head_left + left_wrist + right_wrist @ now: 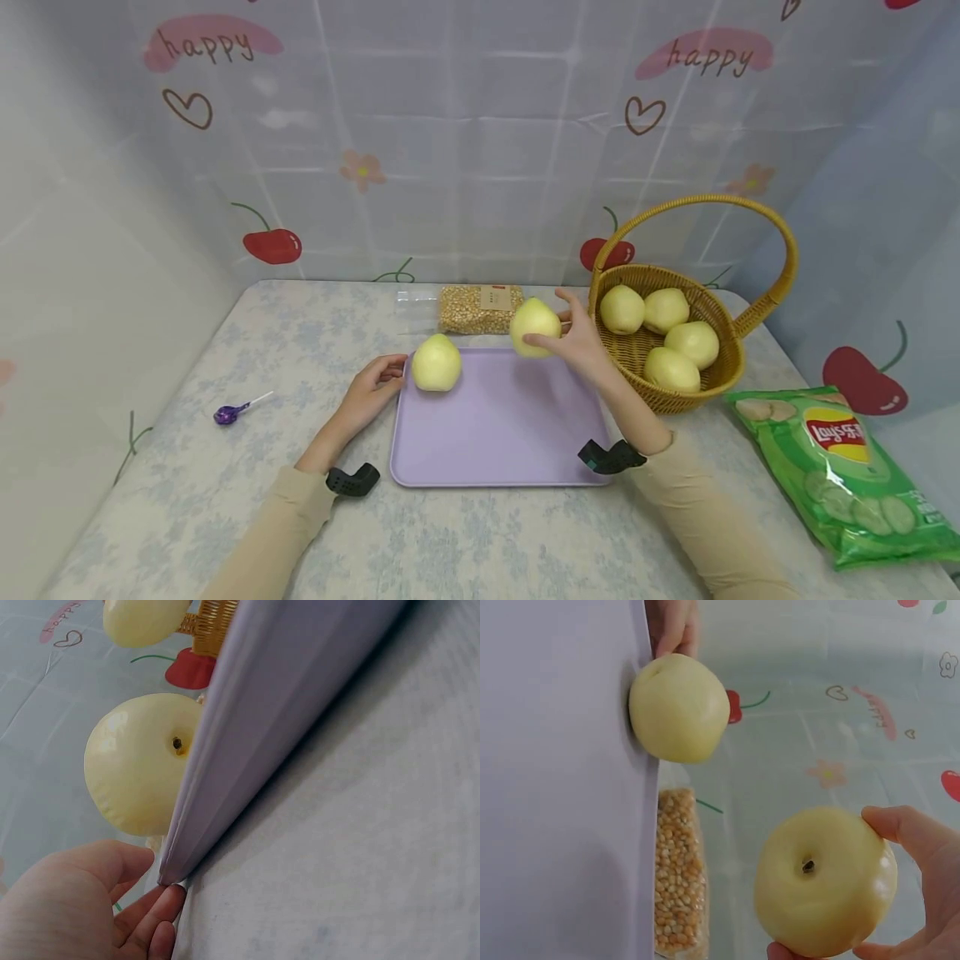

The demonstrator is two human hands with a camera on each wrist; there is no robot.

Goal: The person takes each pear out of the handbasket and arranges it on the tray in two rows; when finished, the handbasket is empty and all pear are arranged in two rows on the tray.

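My right hand (581,337) holds a pale yellow pear (534,327) above the back right part of the lilac tray (498,442). In the right wrist view the thumb and fingertips grip the sides of this pear (825,881), its dark-centred hollow facing the camera. A second pear (437,364) sits on the tray near its back left corner. Beside that corner, my left hand (371,387) rests with its fingertips touching the tray's edge. The left wrist view shows its thumb and fingers (171,901) at the tray corner, close to the second pear (139,765).
A wicker basket (731,333) with a tall handle holds several pears at the back right. A bag of corn kernels (476,310) lies behind the tray. The green chip bag (851,475) is at the far right, a purple lollipop (228,413) at the left.
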